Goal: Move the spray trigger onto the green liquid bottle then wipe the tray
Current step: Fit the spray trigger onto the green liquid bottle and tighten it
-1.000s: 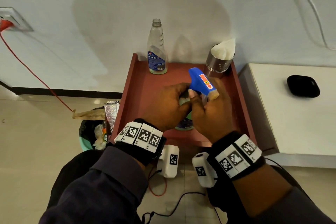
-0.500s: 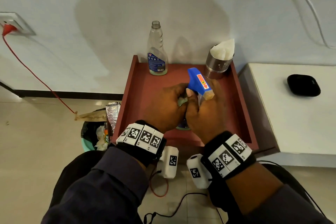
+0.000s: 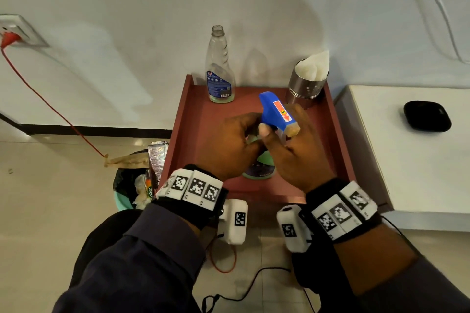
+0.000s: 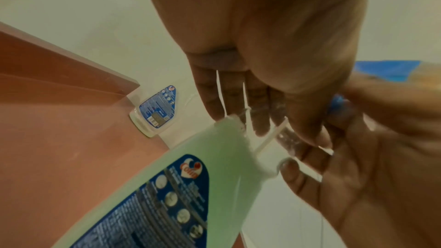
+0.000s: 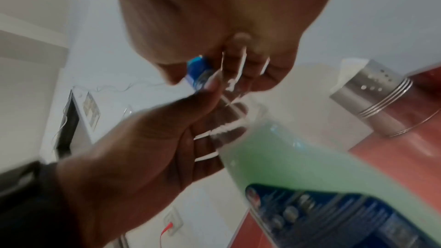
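The blue spray trigger (image 3: 276,112) sits atop the green liquid bottle (image 3: 259,171), which stands near the front of the red-brown tray (image 3: 193,134). My right hand (image 3: 287,150) grips the trigger at its collar (image 5: 198,74), thumb against the blue body. My left hand (image 3: 234,145) curls round the bottle's neck just below. In the left wrist view the green bottle (image 4: 190,186) with its blue label fills the lower frame and its neck is hidden by my fingers (image 4: 238,107). The right wrist view shows the green liquid bottle (image 5: 310,167) blurred.
An empty clear bottle (image 3: 219,71) stands at the tray's back left. A steel cup with tissue (image 3: 307,84) stands at the back right. A white table (image 3: 407,160) with a black case (image 3: 427,115) lies to the right. A bin (image 3: 134,185) sits on the floor to the left.
The spray trigger has turned a little on the bottle top, its nozzle end swinging, while both hands stayed in place around the neck.
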The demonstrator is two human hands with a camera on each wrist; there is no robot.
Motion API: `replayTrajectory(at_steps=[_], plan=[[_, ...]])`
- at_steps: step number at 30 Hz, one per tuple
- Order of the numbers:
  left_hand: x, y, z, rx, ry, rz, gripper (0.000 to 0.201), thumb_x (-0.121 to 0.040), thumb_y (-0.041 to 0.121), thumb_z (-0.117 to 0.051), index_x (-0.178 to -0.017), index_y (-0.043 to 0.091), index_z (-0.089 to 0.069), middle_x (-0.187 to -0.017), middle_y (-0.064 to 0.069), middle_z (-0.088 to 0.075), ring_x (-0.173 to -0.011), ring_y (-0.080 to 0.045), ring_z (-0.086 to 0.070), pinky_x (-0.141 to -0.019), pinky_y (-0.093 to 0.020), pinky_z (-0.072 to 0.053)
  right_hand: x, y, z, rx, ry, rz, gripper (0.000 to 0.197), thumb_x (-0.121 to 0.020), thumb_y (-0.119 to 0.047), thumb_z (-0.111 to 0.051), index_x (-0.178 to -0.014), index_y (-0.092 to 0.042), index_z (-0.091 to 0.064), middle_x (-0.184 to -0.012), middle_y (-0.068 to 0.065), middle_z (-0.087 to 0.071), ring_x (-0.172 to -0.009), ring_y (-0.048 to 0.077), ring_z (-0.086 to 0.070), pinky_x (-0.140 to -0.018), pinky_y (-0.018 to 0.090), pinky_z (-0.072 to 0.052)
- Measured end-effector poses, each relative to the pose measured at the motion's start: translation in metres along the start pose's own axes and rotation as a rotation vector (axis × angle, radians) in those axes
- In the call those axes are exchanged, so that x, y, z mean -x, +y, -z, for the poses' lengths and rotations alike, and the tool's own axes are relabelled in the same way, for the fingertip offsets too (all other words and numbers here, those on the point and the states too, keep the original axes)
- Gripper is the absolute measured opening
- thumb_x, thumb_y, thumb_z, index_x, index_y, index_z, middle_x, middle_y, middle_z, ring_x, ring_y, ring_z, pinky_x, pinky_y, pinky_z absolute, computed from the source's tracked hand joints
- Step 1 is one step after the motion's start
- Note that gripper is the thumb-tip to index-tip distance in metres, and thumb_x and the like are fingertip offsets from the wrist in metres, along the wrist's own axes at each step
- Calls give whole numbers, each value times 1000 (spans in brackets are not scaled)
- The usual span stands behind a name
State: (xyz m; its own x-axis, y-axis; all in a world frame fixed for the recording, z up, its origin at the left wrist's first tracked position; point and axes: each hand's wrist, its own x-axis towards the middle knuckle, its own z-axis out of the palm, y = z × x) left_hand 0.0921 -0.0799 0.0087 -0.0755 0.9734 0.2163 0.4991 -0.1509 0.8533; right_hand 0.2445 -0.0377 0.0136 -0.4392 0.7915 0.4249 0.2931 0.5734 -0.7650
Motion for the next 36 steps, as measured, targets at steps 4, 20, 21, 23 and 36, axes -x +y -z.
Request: replayTrajectory(at_steps=[4,20,21,23,36], plan=[[-3,-2,7,80,-87,68,35,-88,22,-77,-123,19,-71,-107,1,-78,-99,-19,-73,-91,-46,-58,-3,12,29,-247,-275,35,50,-98,-51,-47,-130,-14,-56,-103,-3,-53,-94,3,-57,-76,13,-48],[-2,2,1,32,-75,-36,24,-92,22,-74,-114,15,-70,-92,-5,-74,-85,-19,-72,-78,-42,-59,-1,8,17,-173,-136,-48,37,-88,-44,-66,-121,-27,-62,-110,-8,-65,-94,9,-62,-74,15,-47],[-1,2,0,21,-82,-36,22,-91,21,-74,-112,16,-71,-91,-1,-75,-85,-14,-72,-77,-37,-59,1,6,14,-167,-79,-75,34,-87,-43,-71,-115,-27,-65,-103,-6,-67,-89,9,-63,-72,14,-45],[0,0,-3,-17,-57,-6,21,-89,18,-74,-110,20,-73,-86,13,-72,-80,2,-69,-73,-20,-57,5,0,0,-121,108,-131,28,-84,-43,-76,-105,-25,-70,-93,-6,-70,-80,9,-65,-70,17,-48],[2,-2,-12,107,4,-29,77,-90,31,-72,-156,33,-31,-99,2,-76,-92,-14,-75,-83,-42,-62,5,-4,2,-174,193,-179,39,-84,-33,-77,-115,-16,-61,-95,-9,-65,-80,13,-64,-71,34,-57]])
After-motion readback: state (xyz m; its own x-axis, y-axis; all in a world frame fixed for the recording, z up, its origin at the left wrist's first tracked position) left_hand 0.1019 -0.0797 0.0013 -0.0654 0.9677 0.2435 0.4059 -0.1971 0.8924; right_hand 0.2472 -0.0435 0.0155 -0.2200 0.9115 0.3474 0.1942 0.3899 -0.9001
